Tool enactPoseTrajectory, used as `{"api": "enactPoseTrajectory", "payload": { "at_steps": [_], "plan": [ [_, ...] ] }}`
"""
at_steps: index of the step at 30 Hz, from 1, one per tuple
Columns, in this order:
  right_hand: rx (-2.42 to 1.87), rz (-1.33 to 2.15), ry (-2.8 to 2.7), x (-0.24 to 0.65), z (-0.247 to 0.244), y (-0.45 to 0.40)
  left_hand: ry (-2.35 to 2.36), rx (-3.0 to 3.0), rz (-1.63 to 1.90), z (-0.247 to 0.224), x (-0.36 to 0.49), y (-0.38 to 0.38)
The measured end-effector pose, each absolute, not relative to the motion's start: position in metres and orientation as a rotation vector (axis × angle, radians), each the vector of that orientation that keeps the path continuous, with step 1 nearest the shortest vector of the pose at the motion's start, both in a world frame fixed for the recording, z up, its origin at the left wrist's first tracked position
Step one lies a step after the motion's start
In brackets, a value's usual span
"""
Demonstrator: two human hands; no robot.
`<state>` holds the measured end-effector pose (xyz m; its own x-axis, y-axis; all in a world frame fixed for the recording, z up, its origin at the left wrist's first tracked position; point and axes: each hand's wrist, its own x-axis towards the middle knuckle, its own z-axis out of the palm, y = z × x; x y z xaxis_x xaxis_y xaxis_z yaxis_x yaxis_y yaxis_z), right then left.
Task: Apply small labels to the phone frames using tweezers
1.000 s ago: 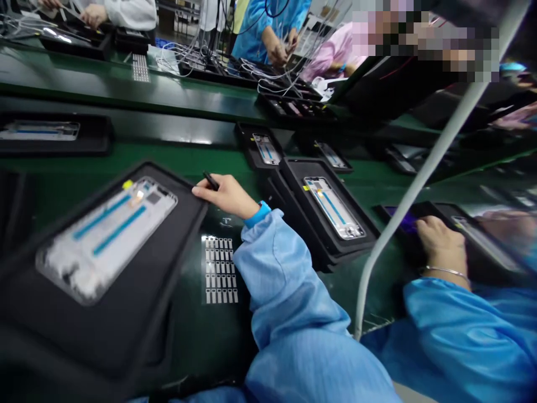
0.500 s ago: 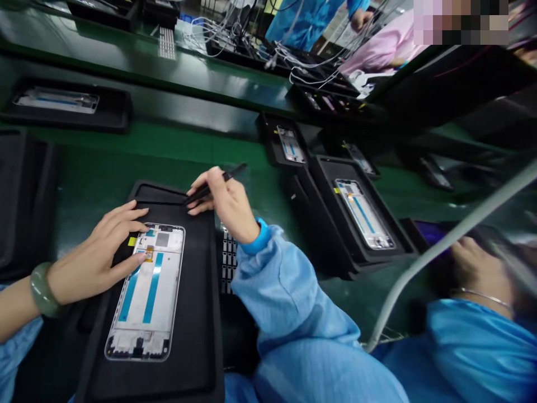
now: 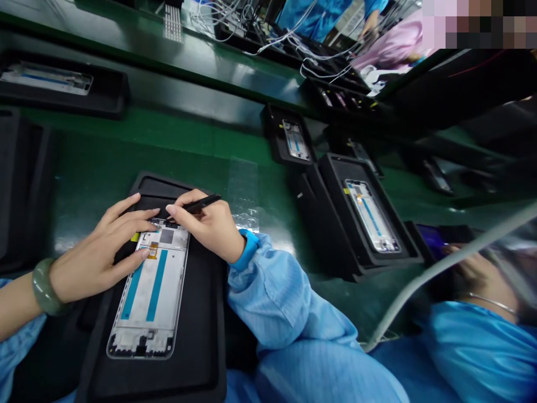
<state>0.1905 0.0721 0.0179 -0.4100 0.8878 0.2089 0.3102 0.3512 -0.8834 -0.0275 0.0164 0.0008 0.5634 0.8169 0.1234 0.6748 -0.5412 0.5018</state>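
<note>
A silver phone frame (image 3: 145,291) with two blue strips and a small orange flex cable (image 3: 153,250) lies face down in a black tray (image 3: 197,347). My left hand (image 3: 104,252) reaches over its upper left side, fingers spread, with thumb and fingertips resting on the frame. Between the thumb and fingers of my right hand (image 3: 212,226) are slim black tweezers (image 3: 203,202), slanted. That hand is at the frame's top edge, where its fingers hide the tweezers' tips. A yellow tab (image 3: 135,237) sticks out beside my left fingers.
To the right, stacked black trays (image 3: 331,224) hold another phone frame (image 3: 373,218); a smaller tray (image 3: 289,131) stands behind. More trays are at left. A grey hose (image 3: 453,252) crosses the right side, near a co-worker's hand (image 3: 482,274). White cables (image 3: 289,39) lie at the back.
My right hand has moved left and down with the tweezers, from above the tray's far part to the phone frame's top edge. My left hand stays on the frame. The view has shifted slightly.
</note>
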Motion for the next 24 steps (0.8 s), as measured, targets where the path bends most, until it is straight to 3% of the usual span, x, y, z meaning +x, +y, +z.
{"api": "enactPoseTrajectory", "payload": {
  "at_steps": [12, 18, 21, 24],
  "plan": [
    [-0.996, 0.441, -2.504, 0.179, 0.038, 0.064, 1.218, 2.413, 0.495, 0.002, -0.028, 0.017],
    [-0.987, 0.611, -2.231, 0.201, 0.034, 0.079, 1.240, 2.432, 0.456, 0.001, -0.028, 0.016],
    [-1.094, 0.422, -2.174, 0.220, 0.034, 0.089, 1.269, 2.501, 0.380, 0.003, -0.026, 0.015],
    [-1.265, 0.277, -2.502, 0.226, 0.033, 0.092, 1.305, 2.569, 0.304, 0.002, -0.025, 0.015]
  ]
}}
